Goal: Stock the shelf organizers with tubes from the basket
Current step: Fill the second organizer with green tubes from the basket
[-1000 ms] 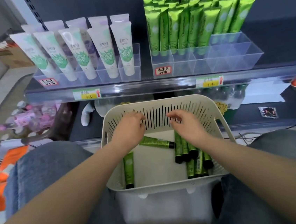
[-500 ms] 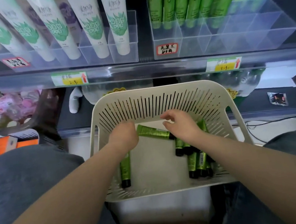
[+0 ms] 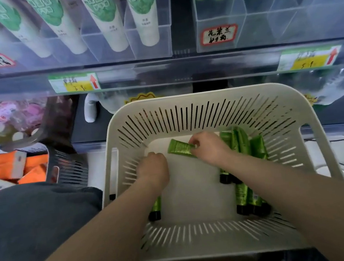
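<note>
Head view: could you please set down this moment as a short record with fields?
basket: white, slotted, below the shelf edge
right hand: pinches a green tube near the far wall
left hand: low in the basket's left side, fingers hidden
loose tubes: piled along the right wall
right organizer: front compartments empty
left organizer: holds white tubes

Head-worn, downward (close) over basket (image 3: 205, 96)
</note>
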A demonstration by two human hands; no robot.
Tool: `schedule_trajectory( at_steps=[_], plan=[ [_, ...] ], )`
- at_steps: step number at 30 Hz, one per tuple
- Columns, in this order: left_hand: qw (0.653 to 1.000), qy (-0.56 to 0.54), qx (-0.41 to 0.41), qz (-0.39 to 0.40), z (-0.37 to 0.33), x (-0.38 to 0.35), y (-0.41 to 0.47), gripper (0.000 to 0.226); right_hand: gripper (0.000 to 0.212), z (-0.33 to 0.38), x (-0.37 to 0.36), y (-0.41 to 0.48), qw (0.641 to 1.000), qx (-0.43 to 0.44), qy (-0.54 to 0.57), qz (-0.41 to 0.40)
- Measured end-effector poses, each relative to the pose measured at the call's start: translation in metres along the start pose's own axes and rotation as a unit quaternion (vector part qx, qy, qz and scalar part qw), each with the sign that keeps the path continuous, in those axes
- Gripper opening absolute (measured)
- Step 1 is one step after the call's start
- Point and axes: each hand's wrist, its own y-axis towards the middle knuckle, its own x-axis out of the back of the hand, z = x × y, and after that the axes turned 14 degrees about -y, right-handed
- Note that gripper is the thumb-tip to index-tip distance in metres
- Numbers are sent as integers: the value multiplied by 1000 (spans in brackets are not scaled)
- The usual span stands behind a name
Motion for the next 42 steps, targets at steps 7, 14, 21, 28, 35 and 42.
schedule_trajectory(
  at_steps=[7, 14, 21, 28, 35, 42],
  plan=[
    [999, 41, 20, -19, 0, -12, 18, 25, 30, -6, -17, 19, 999, 28, -38, -1],
    [998, 39, 24, -30, 4, -17, 28, 25, 30, 11, -40, 34, 986, 145, -75, -31],
    [998, 59, 18, -32, 5, -17, 26, 24, 44, 11, -51, 43, 969, 178, -169, -38],
    [998, 43, 33, -26, 2, -15, 24, 22, 36, 13, -50, 43, 965, 179, -186, -49],
    [999, 3, 42, -32, 3, -14, 21, 23, 24, 16, -36, 37, 980, 138, -139, -27],
    [997, -31, 54, -36, 7, -10, 19, 23, 23, 18, -29, 33, 985, 130, -111, -15]
  ],
)
